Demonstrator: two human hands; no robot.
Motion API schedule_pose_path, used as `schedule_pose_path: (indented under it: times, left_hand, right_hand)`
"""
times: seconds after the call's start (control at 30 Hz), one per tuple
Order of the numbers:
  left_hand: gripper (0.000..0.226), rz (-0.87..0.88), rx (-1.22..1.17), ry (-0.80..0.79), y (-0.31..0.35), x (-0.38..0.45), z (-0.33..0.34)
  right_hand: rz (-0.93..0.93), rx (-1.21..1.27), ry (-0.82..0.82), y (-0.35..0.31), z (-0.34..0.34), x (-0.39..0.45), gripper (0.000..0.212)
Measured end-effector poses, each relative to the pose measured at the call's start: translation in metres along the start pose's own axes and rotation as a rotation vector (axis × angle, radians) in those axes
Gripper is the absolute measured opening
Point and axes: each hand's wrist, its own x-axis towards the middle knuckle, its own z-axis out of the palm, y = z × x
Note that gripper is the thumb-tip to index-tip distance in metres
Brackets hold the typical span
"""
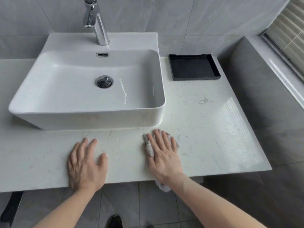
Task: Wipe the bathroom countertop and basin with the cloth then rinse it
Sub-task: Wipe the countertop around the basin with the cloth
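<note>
A white rectangular basin (85,117) stands on the white marble countertop (205,129), with a chrome tap (97,23) behind it and a chrome drain plug (104,81) in its bottom. My right hand (162,153) lies flat with straight fingers on a crumpled grey-white cloth (148,148), pressing it onto the countertop just in front of the basin's right corner. A bit of the cloth hangs past the front edge under my wrist. My left hand (85,165) rests flat on the bare countertop to the left, fingers spread, holding nothing.
A black square tray (216,69) sits at the back right of the countertop. Grey tiled walls rise behind and to the right, with a window blind (289,30) at the far right. Small white specks lie on the counter between my hands.
</note>
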Motion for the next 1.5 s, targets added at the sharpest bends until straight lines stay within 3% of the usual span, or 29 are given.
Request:
schedule_pose_path:
  times: [0.17,0.27,0.53,0.77,0.93,1.03,1.1,1.23,1.4,1.5]
  left_hand:
    - [0.065,-0.004,0.002,-0.005,0.0,0.0,0.001]
    - [0.065,-0.005,0.001,-0.001,0.0,0.001,0.0]
    - [0.065,-0.007,0.0,-0.006,0.0,0.001,0.001]
    - [0.065,-0.005,-0.009,-0.011,0.0,0.001,-0.001]
    - [0.065,-0.007,-0.02,-0.011,0.001,0.001,-0.001]
    - [0.066,-0.007,-0.013,-0.011,0.0,0.001,-0.002]
    - [0.066,-0.005,-0.021,-0.011,0.0,0.001,-0.002]
    - [0.067,-0.01,-0.023,-0.01,0.002,0.0,-0.002]
    - [0.066,-0.009,-0.021,-0.009,0.001,0.0,-0.002]
    - [0.066,-0.008,-0.024,-0.014,0.002,0.0,-0.001]
  right_hand:
    - [0.287,-0.008,0.013,0.091,-0.033,-0.006,0.063]
    - [0.402,-0.042,-0.015,0.125,-0.055,-0.011,0.072]
    - [0.436,-0.033,-0.004,0.113,-0.047,-0.004,0.082]
    - [0.141,0.039,0.049,-0.008,0.001,0.003,0.067]
    - [-0.068,0.214,0.081,-0.014,0.009,0.0,0.062]
    - [0.082,0.376,0.183,0.018,-0.016,-0.003,0.06]
    - [0.225,0.461,0.303,0.049,-0.045,-0.007,0.047]
    - [0.458,0.421,0.429,0.128,-0.092,-0.008,0.046]
    - [0.602,0.047,0.101,0.165,-0.068,-0.022,0.059]
    - [0.558,-0.042,0.088,0.124,-0.039,-0.027,0.065]
